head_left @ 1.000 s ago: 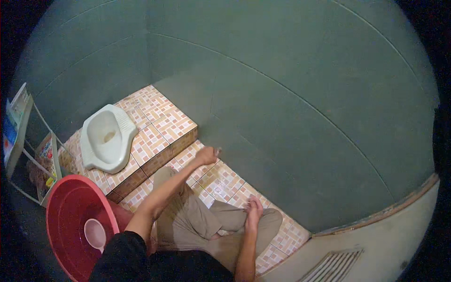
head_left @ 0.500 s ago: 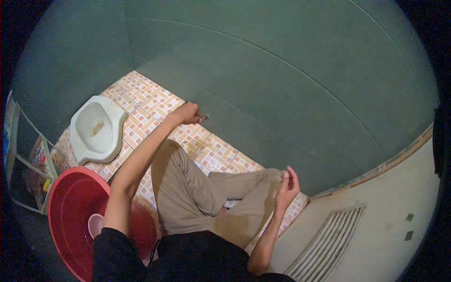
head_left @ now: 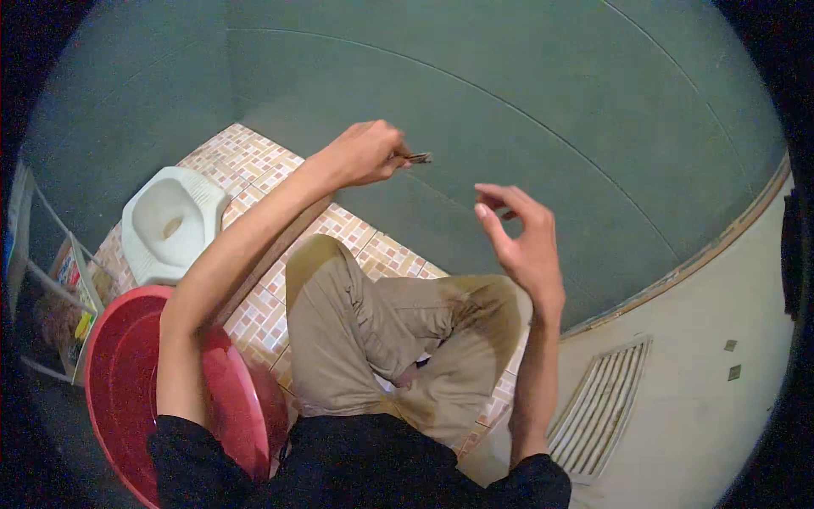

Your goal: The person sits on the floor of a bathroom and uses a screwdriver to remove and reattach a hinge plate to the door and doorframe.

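Note:
Pinched in the fingers of my left hand is a small, thin, greyish-brown thing, too small to name. That hand is raised in front of the green wall, beyond my knees. My right hand is lifted above my right knee, holding nothing. Its thumb and fingers are apart and slightly curved. A gap of wall lies between the two hands. Below them are my crossed legs in tan trousers, with darker patches at the knees.
At the left a large red tub stands under my left forearm. Past it a white squat toilet is set in the patterned tile floor. A rack with packages is at the far left. To the right is a pale door with a slatted vent.
My left hand has risen from low by the wall's foot and moved right, still holding the small thing. My right hand has moved up and forward from the knee, its fingers spreading.

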`<state>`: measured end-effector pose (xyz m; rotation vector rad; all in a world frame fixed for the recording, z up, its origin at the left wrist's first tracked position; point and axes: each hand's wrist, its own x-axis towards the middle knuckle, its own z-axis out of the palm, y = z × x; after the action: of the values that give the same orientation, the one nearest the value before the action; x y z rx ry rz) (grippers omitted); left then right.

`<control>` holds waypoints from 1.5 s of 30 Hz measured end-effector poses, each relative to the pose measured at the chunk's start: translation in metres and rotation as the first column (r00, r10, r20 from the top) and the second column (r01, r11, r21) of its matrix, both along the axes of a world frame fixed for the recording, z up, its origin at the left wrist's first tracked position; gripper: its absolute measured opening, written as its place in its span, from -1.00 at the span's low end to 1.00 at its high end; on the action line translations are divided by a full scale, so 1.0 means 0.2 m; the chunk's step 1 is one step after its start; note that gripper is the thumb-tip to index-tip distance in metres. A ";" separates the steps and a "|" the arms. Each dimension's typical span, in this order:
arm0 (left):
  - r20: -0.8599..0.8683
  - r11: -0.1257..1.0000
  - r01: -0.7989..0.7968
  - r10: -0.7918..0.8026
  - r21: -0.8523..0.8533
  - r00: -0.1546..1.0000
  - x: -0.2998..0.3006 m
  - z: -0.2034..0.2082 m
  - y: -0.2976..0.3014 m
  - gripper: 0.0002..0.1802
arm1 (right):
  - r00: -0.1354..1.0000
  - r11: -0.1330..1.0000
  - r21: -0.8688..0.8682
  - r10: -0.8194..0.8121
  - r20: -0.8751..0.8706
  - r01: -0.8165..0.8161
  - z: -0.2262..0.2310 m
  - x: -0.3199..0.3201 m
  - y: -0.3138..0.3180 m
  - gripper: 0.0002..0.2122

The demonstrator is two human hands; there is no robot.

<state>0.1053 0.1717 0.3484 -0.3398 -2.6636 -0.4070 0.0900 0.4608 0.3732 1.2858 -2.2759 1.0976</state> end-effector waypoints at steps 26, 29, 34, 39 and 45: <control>-0.265 0.978 0.077 -0.127 -0.193 0.956 -0.12 -0.04 -0.06 -0.60 | 0.809 0.969 0.012 0.200 0.553 -0.247 -0.19 -0.62 -0.47 -0.72; 0.178 0.993 -0.022 0.043 -0.119 0.983 -0.17 -0.04 -0.09 -0.46 | 0.873 0.972 0.120 0.124 0.472 -0.203 -0.25 -0.73 -0.42 -0.73; 0.384 0.904 0.029 0.152 -0.426 0.911 -0.35 -0.46 -0.41 -0.51 | 0.920 0.955 0.211 0.116 0.374 -0.207 -0.52 -0.82 -0.42 -0.74; 0.515 0.796 0.172 0.196 -0.581 0.835 -0.42 -0.71 -0.43 -0.62 | 0.894 0.950 0.100 0.240 0.378 -0.297 -0.90 -0.91 -0.54 -0.77; 0.672 0.791 0.380 0.051 -0.479 0.739 -0.32 -1.04 -0.57 -0.69 | 0.798 0.904 -0.085 0.410 0.441 -0.418 -1.15 -0.99 -0.76 -0.78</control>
<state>0.0411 0.0575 0.1402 -0.7653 -3.4402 0.3801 -0.1088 0.3079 0.1442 1.7489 -2.3698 1.6863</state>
